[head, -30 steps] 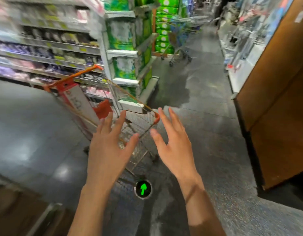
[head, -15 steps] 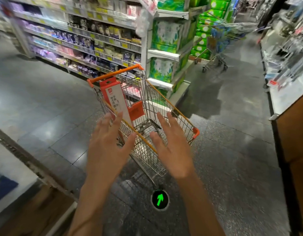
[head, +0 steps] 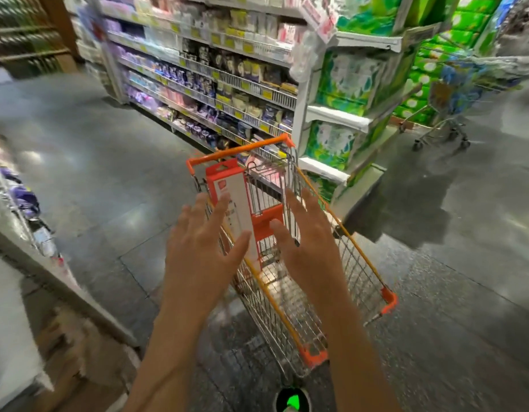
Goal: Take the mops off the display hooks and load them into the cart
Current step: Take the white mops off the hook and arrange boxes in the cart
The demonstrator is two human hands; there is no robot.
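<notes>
both hands raised over the cart point(head: 290, 281), holding nothing: left hand point(head: 202, 254) with fingers spread and straight in front of the cart's near-left side, right hand point(head: 312, 248) likewise spread, over the basket. cart stands on the grey floor point(head: 108, 179), wire basket with orange handle point(head: 242, 150) at the far end; a tall white-and-orange box point(head: 232, 200) stands upright inside against the left wall, just beyond the left fingertips. shelves point(head: 221, 84) of packaged goods behind, green packs point(head: 343, 81) on the endcap to the right, a second cart point(head: 447, 102) farther right; no mop identifiable, view blurred.
</notes>
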